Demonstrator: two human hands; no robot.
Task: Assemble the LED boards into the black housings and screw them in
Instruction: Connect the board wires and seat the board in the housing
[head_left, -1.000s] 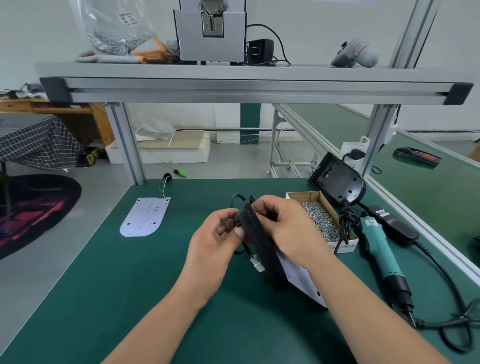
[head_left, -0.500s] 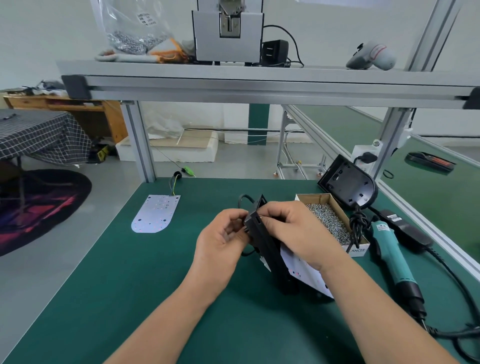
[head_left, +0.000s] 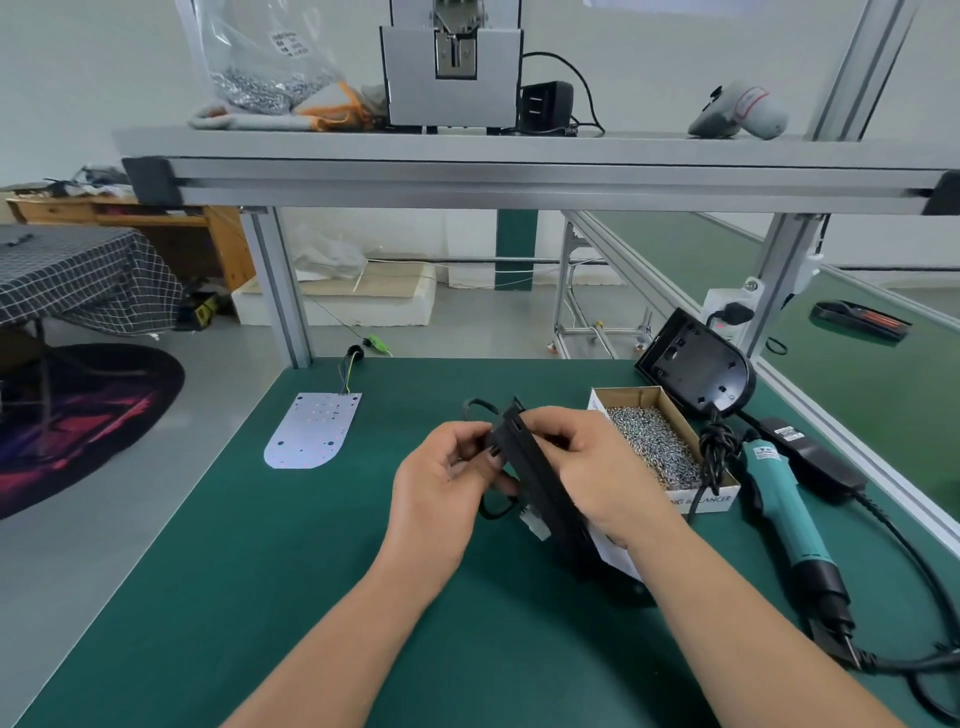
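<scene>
The left hand (head_left: 447, 478) and the right hand (head_left: 592, 467) are holding a black plastic housing (head_left: 540, 483) on edge over the green counter (head_left: 260, 571). The right fingers (head_left: 545, 422) are curling over the upper edge of the housing and grasping it. The left fingers (head_left: 485, 467) are clenching against the housing's left face near its upper end and pinching it there. A white LED board (head_left: 615, 556) is showing below the right wrist, lying against the right side of the housing. A black cable (head_left: 475, 408) is looping out just beyond the left fingers, and a white plug connector (head_left: 537, 527) is hanging just below them. A second white LED board with coloured wires (head_left: 311, 431) is lying flat well to the left of the left fingers. An open cardboard box of silver screws (head_left: 654, 452) is sitting just right of the right fingers. A second black housing (head_left: 696, 371) is leaning beyond the box, and a teal electric screwdriver (head_left: 779, 504) is lying further right.
</scene>
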